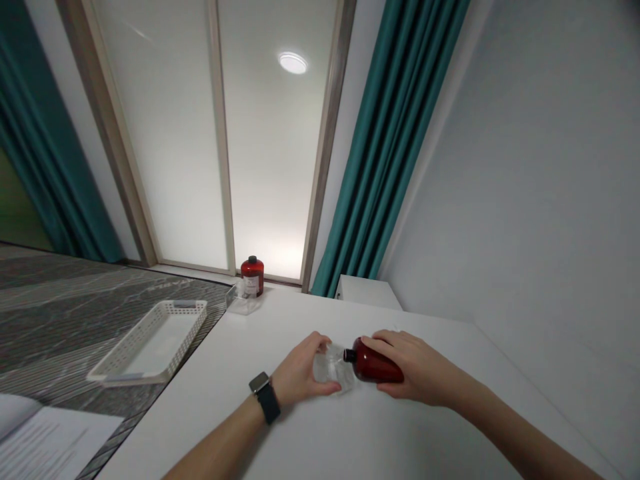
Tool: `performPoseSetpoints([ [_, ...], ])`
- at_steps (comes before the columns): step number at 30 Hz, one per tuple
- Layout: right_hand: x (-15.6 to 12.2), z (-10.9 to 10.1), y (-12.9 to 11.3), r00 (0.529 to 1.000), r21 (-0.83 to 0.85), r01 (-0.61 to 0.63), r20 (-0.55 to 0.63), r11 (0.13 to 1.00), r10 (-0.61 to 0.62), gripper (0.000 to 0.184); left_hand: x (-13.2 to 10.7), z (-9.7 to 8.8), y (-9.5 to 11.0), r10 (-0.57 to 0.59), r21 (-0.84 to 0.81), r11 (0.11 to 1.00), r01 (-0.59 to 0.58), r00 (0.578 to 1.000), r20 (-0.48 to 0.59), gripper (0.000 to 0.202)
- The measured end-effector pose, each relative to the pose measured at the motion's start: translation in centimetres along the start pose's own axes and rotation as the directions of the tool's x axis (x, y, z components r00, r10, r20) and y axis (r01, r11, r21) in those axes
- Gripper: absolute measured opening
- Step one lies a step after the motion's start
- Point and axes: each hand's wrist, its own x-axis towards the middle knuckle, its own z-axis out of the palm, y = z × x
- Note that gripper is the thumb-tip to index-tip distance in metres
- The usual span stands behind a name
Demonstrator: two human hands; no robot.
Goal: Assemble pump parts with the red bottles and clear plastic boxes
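Note:
My right hand is wrapped round a dark red bottle, tipped nearly on its side with its uncapped black neck pointing left. The bottle's mouth is at a clear plastic or glass container; whether liquid flows cannot be made out. Thumb and fingers of my left hand, which has a dark watch on the wrist, grip that container from the left over the white table. A second red bottle, black-capped and with a pale label, stands upright at the table's far edge.
Beside the second bottle is a clear tray with a small clear item in it. To the left, a white perforated basket and an open book lie on a grey patterned surface. A white cabinet stands beyond the table.

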Motion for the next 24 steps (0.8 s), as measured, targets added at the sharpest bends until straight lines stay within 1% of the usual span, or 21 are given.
performPoseSetpoints([
  [8, 0.08, -0.30, -0.09, 0.999, 0.021, -0.016, 0.031, 1.000, 0.015, 0.071, -0.04, 0.16, -0.21, 0.003, -0.002, 1.000, -0.003, 1.000, -0.001, 0.059],
  [17, 0.18, -0.71, -0.42, 0.999, 0.006, -0.027, 0.048, 1.000, 0.027, 0.070, -0.06, -0.02, 0.38, -0.009, -0.014, 1.000, 0.009, 1.000, -0.006, 0.060],
  [24, 0.21, -0.54, -0.21, 0.999, -0.007, -0.025, 0.033, 1.000, 0.025, 0.071, -0.06, 0.17, 0.22, -0.007, -0.014, 1.000, 0.007, 1.000, -0.017, 0.061],
])
